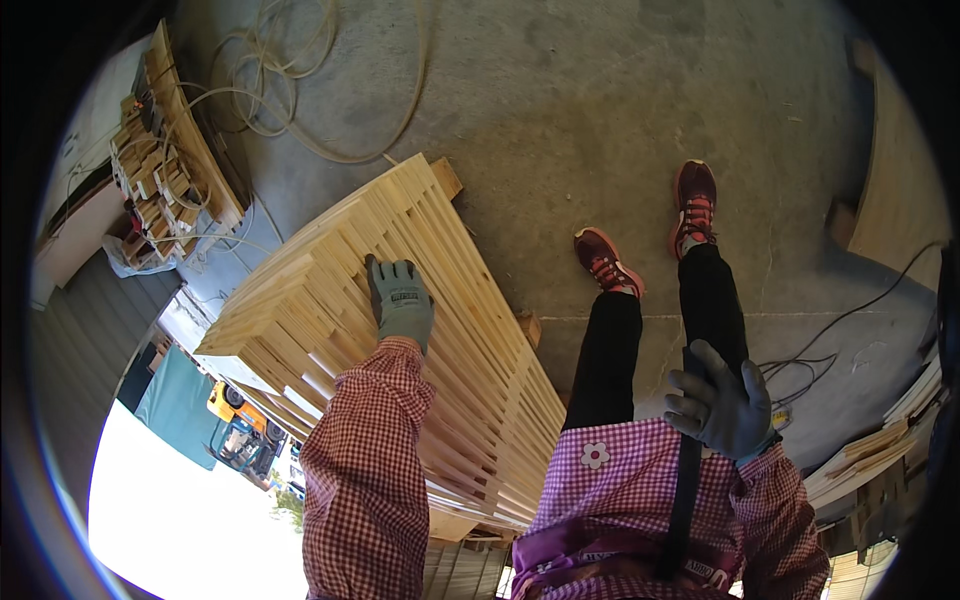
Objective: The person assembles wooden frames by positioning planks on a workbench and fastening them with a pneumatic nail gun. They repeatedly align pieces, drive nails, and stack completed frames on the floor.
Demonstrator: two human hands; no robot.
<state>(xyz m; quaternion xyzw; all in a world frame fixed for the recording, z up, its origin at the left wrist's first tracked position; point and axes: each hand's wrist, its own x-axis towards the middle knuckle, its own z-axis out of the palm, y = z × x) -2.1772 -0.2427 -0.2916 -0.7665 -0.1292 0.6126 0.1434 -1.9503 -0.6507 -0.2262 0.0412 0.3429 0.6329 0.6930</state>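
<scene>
My left hand [402,300], in a grey-green work glove, rests on top of a large stack of pale wooden strips [470,350]. Its fingers lie apart against the strip ends, near the stack's upper part, and I see no single strip gripped. In front of my checked apron [600,490] hovers my right hand [722,405], gloved in dark grey. Its palm is turned up, with loosely bent fingers and the thumb apart. A black strap [682,510] hangs just beside and behind those fingers; no firm hold on it shows.
A loosely coiled hose [290,120] lies on the concrete floor [560,90] at the far left. Beyond the stack stands a pile of wood offcuts [160,180]. Wooden sheets [905,170] and a dark cable [860,310] are at the right. Wood blocks [447,178] jut from under the stack.
</scene>
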